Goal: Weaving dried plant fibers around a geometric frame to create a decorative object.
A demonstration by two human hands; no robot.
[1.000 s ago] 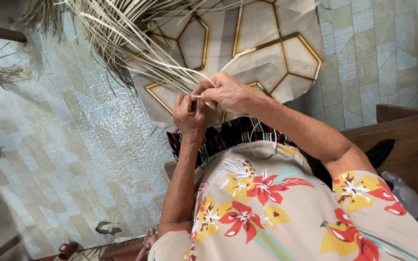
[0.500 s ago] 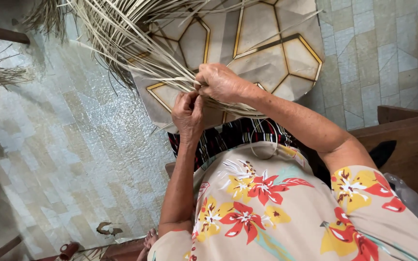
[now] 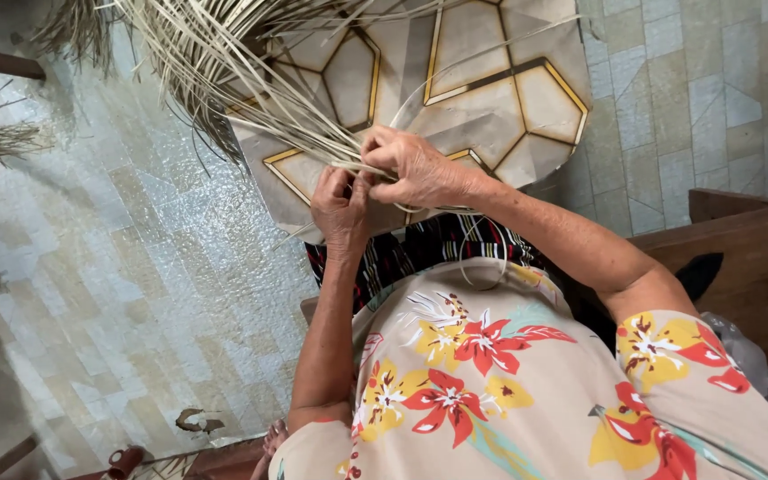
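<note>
Dried palm strips (image 3: 251,84) are pinched by both hands, held close together above the lap: left hand (image 3: 341,206) below, right hand (image 3: 415,167) over it. Strips fan up-left over a hexagon-patterned mat (image 3: 491,98) on tiled floor (image 3: 100,267).

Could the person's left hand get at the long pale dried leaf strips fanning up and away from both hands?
Probably yes. The left hand already pinches the strips where they gather, beside the right hand. The long pale dried leaf strips fan out just above over the patterned mat, with nothing between.
</note>
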